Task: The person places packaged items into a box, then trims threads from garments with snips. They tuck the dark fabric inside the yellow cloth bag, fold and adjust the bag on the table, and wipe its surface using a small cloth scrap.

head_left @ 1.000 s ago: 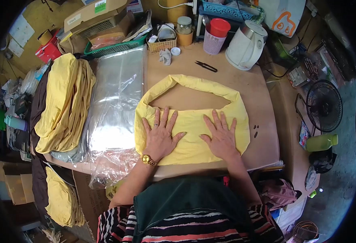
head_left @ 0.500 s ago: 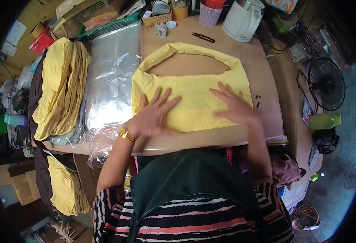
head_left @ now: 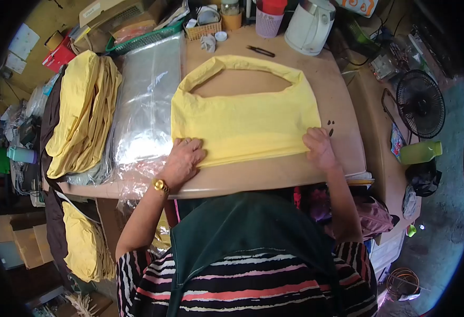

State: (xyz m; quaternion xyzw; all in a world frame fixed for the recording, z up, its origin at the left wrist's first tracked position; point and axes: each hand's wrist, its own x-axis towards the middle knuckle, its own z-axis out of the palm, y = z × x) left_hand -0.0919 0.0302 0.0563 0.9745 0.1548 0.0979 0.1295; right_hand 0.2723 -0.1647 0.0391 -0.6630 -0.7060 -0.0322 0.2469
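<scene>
A yellow fabric bag (head_left: 245, 124) lies flat on the table, its wide strap looping toward the back. My left hand (head_left: 184, 161), with a gold watch (head_left: 160, 186) on the wrist, grips the bag's near left corner with curled fingers. On the opposite side my right hand (head_left: 319, 148) is closed on the near right corner. Both hands rest close to the tabletop, and the bag's near edge stretches between them. The fingertips are partly hidden under the fists.
Clear plastic sleeves (head_left: 146, 100) lie left of the bag, beside a heap of yellow fabric bags (head_left: 81, 113). Thread snips (head_left: 261, 51), a white kettle (head_left: 309, 27) and a small wicker basket (head_left: 203, 30) stand toward the back. A black fan (head_left: 420, 103) is at right.
Both hands were spread flat on the bag. They have moved toward the near corners and closed on them. The view has shifted slightly.
</scene>
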